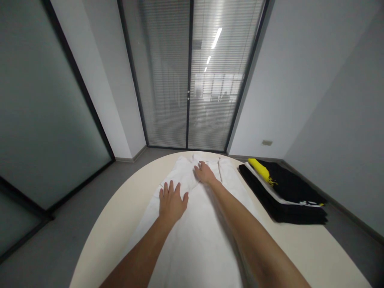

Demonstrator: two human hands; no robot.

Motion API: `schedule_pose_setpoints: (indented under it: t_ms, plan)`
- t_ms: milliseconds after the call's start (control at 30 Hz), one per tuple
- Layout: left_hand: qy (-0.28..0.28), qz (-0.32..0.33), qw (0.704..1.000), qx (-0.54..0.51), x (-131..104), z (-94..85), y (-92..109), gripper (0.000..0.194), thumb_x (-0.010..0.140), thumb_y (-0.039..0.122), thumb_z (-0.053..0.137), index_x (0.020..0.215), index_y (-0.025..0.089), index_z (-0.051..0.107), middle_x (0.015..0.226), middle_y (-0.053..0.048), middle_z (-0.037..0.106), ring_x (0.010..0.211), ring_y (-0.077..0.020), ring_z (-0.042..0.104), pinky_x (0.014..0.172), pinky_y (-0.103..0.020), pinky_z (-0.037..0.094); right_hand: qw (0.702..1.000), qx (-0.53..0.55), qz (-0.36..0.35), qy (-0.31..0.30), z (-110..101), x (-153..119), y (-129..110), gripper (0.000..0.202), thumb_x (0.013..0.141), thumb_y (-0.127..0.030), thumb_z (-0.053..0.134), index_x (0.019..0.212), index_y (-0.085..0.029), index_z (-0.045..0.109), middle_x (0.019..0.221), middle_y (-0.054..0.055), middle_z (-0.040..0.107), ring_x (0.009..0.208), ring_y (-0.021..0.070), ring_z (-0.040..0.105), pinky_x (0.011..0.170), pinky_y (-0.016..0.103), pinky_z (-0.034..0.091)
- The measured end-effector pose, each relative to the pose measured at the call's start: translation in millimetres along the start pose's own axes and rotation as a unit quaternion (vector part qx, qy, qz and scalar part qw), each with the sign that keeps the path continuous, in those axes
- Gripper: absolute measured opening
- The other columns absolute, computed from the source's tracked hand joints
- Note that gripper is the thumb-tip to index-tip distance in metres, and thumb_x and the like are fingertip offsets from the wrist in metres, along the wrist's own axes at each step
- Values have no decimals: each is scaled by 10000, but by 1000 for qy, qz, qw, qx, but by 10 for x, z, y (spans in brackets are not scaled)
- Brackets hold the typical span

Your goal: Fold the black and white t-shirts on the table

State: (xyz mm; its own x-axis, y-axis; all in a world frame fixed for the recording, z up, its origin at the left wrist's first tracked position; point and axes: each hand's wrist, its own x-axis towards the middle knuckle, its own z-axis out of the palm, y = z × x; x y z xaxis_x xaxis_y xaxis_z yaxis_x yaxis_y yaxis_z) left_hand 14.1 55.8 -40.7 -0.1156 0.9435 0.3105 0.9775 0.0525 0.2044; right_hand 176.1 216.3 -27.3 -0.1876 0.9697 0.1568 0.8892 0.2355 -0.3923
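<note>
White trousers (192,224) lie spread out on a round cream table (126,212), the waistband at the far edge and the legs running toward me. My left hand (171,203) rests flat on the cloth near the left hip, its fingers spread. Farther up, close to the waistband, my right hand (205,173) touches the fabric with its fingers somewhat bent and apart. Neither hand grips the cloth visibly. The right forearm crosses over and hides part of the right leg.
A stack of folded black cloth (288,188) with a white layer sits at the table's right edge. On it lies a rolled yellow cloth (259,169) with fringes. A glass partition with blinds (168,80) stands beyond the table, and a frosted glass panel (45,100) at left.
</note>
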Motion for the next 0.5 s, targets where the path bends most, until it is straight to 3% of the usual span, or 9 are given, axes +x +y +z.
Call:
schedule_pose_setpoints:
  t_ms: [200, 367, 500]
  plan:
    - [-16, -8, 999, 31, -23, -43, -12, 588, 945, 489, 470, 1420, 153, 549, 1527, -207, 449, 1425, -434, 364, 1125, -597, 303, 998, -23, -15, -63, 18, -121, 85, 687, 999, -581, 313, 1525, -146, 390, 1626, 147, 290, 1524, 330, 169, 1207, 485, 186]
    - [-12, -33, 998, 42, -104, -46, 37, 594, 943, 463, 468, 1429, 129, 538, 1522, -254, 431, 1405, -499, 353, 1078, -687, 282, 995, -29, -22, -89, 9, -108, 71, 724, 977, -681, 257, 1536, -240, 389, 1654, 77, 237, 1534, 333, 118, 1212, 543, 125]
    - [-1, -29, 999, 46, -126, -33, 32, 585, 945, 462, 465, 1426, 138, 544, 1526, -225, 442, 1417, -472, 349, 1113, -664, 259, 996, -35, -18, -85, 6, -79, 29, 695, 978, -650, 309, 1542, -248, 374, 1657, 62, 231, 1530, 350, 114, 1203, 584, 98]
